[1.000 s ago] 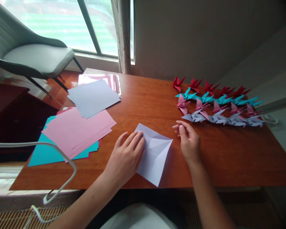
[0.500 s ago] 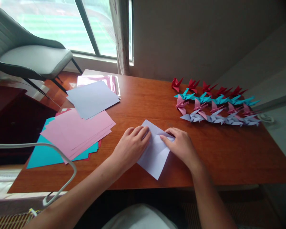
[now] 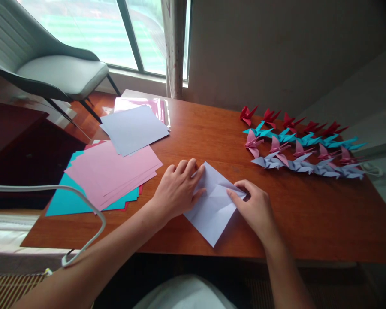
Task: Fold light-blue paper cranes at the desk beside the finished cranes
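Observation:
A creased lavender paper square lies on the wooden table near its front edge. My left hand rests flat on the sheet's left corner, fingers stretched out and pressing it down. My right hand pinches the sheet's right corner between thumb and fingers, lifting it slightly off the table.
Stacks of pink, teal and lavender sheets lie at the table's left. Rows of folded paper cranes in red, teal, pink and lavender sit at the right. A grey chair stands by the window. A white cable curves at the lower left.
My right hand came from beside the cranes onto the paper, then slid to its right corner and pinched it. My left hand stayed pressing the left side.

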The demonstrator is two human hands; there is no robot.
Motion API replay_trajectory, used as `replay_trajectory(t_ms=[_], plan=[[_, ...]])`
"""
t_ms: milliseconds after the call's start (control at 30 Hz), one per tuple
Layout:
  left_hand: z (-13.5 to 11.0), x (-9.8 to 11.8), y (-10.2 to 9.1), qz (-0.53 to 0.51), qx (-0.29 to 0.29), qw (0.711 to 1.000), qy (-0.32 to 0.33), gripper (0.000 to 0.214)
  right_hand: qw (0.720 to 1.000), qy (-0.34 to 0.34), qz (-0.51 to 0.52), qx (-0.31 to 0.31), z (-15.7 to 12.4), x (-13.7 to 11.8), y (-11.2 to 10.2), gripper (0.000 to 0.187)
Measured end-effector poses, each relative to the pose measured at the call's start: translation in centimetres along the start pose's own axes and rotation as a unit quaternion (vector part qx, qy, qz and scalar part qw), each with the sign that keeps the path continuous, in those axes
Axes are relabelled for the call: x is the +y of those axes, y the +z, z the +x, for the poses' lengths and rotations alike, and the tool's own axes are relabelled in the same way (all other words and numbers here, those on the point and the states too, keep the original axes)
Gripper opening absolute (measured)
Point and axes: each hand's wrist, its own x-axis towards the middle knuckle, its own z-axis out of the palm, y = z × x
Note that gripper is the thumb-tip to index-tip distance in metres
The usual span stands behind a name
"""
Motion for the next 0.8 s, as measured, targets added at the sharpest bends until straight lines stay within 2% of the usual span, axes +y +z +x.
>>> replay_trajectory(t_ms=[333, 500, 567, 700, 800], plan=[[0.7, -0.4, -0.3, 0.016, -0.012, 1.0, 0.006, 0.068, 1.0, -0.016, 0.012, 0.012, 1.5, 0.4, 0.1, 0.012], [0.5, -0.2, -0.1, 0.009, -0.01, 1.0, -0.004, 0.067, 1.0, -0.006, 0.015, 0.027, 1.1, 0.4, 0.2, 0.015], [0.5, -0.2, -0.1, 0.004, -0.01, 1.0, -0.006, 0.067, 0.999, 0.011, 0.042, 0.03, 0.7, 0.6, 0.3, 0.021], [0.6, -0.1, -0.1, 0.009, -0.01, 1.0, -0.009, 0.067, 0.984, 0.04, 0.172, 0.012, 0.0, 0.7, 0.4, 0.034], [0.5, -0.1, -0.1, 0.015, -0.01, 1.0, -0.008, 0.067, 0.976, 0.056, 0.209, -0.014, -0.3, 0.5, 0.3, 0.034]])
